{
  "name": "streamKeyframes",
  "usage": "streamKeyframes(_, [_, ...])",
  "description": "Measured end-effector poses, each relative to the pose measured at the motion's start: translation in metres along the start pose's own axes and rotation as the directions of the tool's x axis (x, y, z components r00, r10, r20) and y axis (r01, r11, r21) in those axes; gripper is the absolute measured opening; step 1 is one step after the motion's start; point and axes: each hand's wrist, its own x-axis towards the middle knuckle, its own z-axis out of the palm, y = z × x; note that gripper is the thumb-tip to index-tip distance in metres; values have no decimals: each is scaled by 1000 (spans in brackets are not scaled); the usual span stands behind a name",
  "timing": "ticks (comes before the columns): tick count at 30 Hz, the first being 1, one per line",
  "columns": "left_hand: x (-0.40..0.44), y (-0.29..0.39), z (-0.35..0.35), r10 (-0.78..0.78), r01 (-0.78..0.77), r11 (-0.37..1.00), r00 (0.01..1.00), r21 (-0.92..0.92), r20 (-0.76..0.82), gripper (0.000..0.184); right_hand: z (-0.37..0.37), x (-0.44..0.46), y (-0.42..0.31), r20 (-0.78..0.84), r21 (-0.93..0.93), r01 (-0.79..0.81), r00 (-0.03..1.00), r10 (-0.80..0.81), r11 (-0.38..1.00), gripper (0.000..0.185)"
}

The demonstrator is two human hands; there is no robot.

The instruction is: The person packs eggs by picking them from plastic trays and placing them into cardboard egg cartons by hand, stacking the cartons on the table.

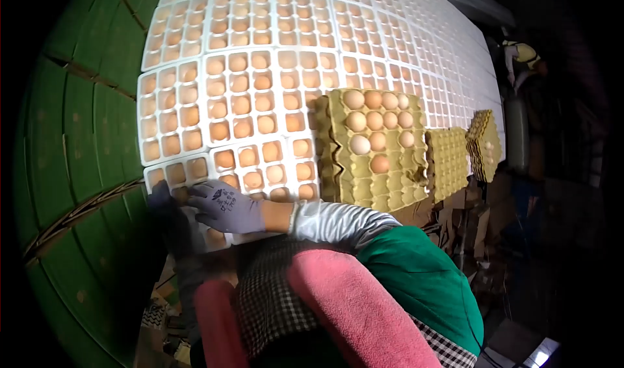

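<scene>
My right hand, in a grey glove with dark print, reaches over the nearest white egg tray at its left end. Its fingers point left, spread a little, and their tips are close to an egg in a compartment. My left hand, gloved too, lies in shadow at the tray's left edge; its fingers are dark and blurred. Brown eggs fill the compartments around both hands. Right of my right hand, a stack of yellowish pulp egg trays carries several loose eggs in its top tray.
White trays of eggs cover the surface ahead in rows. More pulp trays stand at the right, with another stack beyond. Green boards run along the left. Another person is at the far right.
</scene>
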Motion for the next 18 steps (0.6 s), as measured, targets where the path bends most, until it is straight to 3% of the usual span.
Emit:
streamKeyframes(2, [1, 29, -4, 272, -217, 881, 959, 420, -76, 35, -73, -54, -7, -134, -131, 21, 990, -39, 991, 30])
streamKeyframes(3, [4, 44, -3, 274, -219, 883, 958, 416, -79, 35, -108, -86, -4, -224, -155, -83, 974, 47, 984, 27])
streamKeyframes(5, [16, 79, 4, 155, -156, 987, 987, 29, 43, 30, -169, -152, 7, -427, -239, -344, 877, 219, 908, 23])
streamKeyframes(6, [19, 128, 13, 155, -150, 986, 984, -68, 84, 28, -194, -180, 3, -455, -332, -544, 808, 374, 770, 25])
streamKeyframes(7, [21, 168, 30, 308, -292, 938, 949, -185, 64, 32, -208, -214, 13, -403, -438, -541, 832, 380, 718, 24])
streamKeyframes(8, [32, 219, 40, 425, -368, 879, 893, -303, 147, 33, -212, -237, 25, -353, -539, -523, 852, 387, 660, 23])
streamKeyframes(10, [29, 283, 87, 555, -430, 813, 777, -393, 297, 34, -212, -252, 33, -333, -502, -442, 892, 306, 743, 25])
streamKeyframes(12, [21, 321, 129, 695, -692, 713, 679, -110, 235, 33, -214, -265, 47, -307, -467, -339, 928, 209, 817, 27])
streamKeyframes(13, [19, 323, 139, 684, -687, 722, 690, -81, 237, 33, -214, -272, 58, -323, -400, -285, 933, 157, 871, 29])
streamKeyframes(14, [19, 323, 146, 635, -640, 762, 707, -100, 313, 41, -218, -276, 69, -338, -333, -218, 936, 99, 917, 31])
streamKeyframes(15, [21, 319, 150, 570, -580, 808, 727, -100, 382, 49, -220, -284, 73, -431, -125, -235, 888, 161, 964, 31])
streamKeyframes(16, [21, 311, 149, 574, -527, 817, 780, -233, 250, 42, -222, -291, 65, -349, 554, -332, 740, 575, 764, 28])
streamKeyframes(17, [19, 311, 139, 343, -183, 845, 906, -503, 247, 36, -227, -290, 73, -321, 830, -169, 633, 704, 531, 21])
streamKeyframes(18, [19, 314, 132, 101, 145, 677, 953, -721, 287, 31, -221, -298, 106, -574, 540, -133, 664, 479, 831, 20])
